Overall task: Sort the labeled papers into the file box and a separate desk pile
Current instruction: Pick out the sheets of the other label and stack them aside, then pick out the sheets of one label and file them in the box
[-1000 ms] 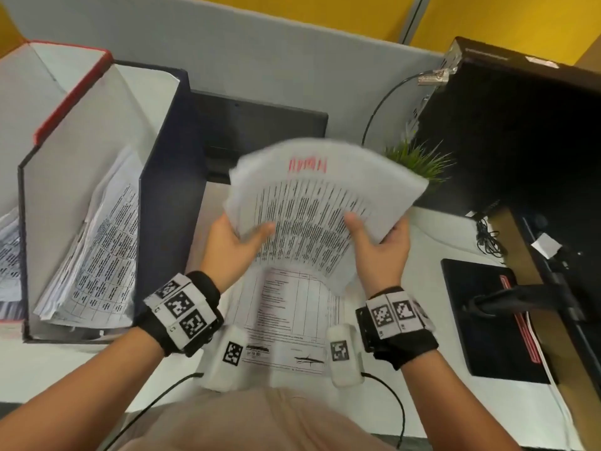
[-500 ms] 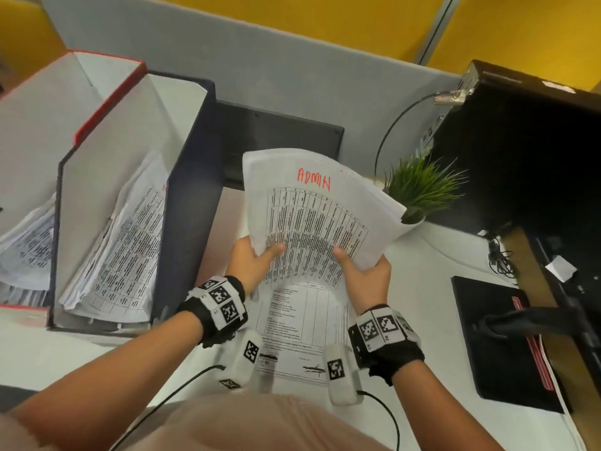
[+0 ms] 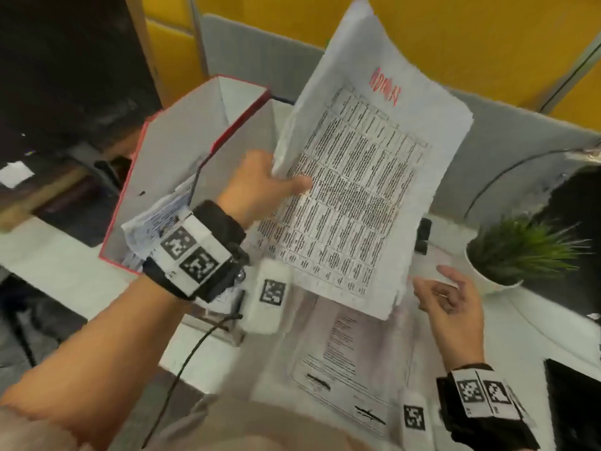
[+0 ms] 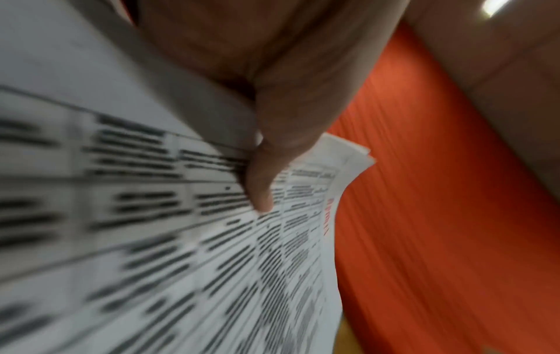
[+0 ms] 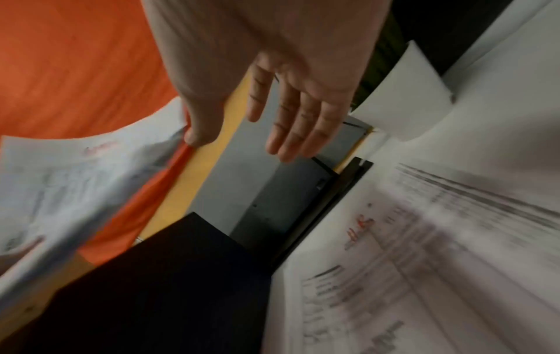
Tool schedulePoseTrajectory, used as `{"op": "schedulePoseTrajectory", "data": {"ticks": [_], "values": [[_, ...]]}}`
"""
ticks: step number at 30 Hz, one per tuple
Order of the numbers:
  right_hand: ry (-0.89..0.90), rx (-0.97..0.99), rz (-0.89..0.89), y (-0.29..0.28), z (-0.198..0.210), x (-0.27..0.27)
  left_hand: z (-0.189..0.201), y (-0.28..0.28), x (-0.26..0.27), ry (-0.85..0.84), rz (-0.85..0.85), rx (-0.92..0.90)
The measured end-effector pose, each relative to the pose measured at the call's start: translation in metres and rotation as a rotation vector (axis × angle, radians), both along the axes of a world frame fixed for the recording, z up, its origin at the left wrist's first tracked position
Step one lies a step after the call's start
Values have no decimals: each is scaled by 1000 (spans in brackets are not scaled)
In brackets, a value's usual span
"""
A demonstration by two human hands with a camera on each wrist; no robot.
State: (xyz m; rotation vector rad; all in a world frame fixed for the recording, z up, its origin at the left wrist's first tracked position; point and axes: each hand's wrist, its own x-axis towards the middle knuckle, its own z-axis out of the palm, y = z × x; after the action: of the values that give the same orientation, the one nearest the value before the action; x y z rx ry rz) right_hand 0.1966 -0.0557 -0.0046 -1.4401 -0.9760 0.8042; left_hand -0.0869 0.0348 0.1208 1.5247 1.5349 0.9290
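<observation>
- The left hand grips a sheaf of printed papers by its left edge, thumb laid across the printed face and the other fingers behind the sheets; the left wrist view shows the thumb pressed on the table of text.
- The sheaf is held up in the air, tilted, its top leaning away from the person. A red handwritten label sits near its top edge, too blurred to read.
- The sheaf hangs just right of the red-edged file box and partly covers the neighbouring box behind it. The red-edged box stands open on the desk and holds other printed sheets low down inside.
- The right hand holds nothing: its fingers are loosely spread, palm turned inward, just right of the sheaf's lower corner and apart from it. The right wrist view shows the fingers straight and separated.
- Below both hands a desk pile of printed sheets lies flat on the desk, close to the person; in the right wrist view a red mark shows on its top sheet, unreadable.
- A potted plant in a white pot stands on the desk to the right of the right hand.
- A grey partition with a yellow wall above it runs behind the desk.
</observation>
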Motion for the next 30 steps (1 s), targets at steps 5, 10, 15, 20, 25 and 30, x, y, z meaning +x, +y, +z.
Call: {"op": "schedulePoseTrajectory", "data": {"ticks": [5,10,15,20,25,30], "values": [[-69,-242,-61,-12,-34,11,18,12,-73,131,213,-166],[-207,-473,-122,-20,-69,24,15,14,-101,210,331,-111],[-443,-665,-84,-28,-85,26,-11,15,-82,453,266,-102],[-518,-712,-52,-33,-91,23,-48,15,-56,695,52,-180],[-483,-739,-12,-33,-93,23,-64,22,-44,833,-36,-368],[-469,-727,-2,-31,-95,23,-58,24,-43,880,-23,-333]]}}
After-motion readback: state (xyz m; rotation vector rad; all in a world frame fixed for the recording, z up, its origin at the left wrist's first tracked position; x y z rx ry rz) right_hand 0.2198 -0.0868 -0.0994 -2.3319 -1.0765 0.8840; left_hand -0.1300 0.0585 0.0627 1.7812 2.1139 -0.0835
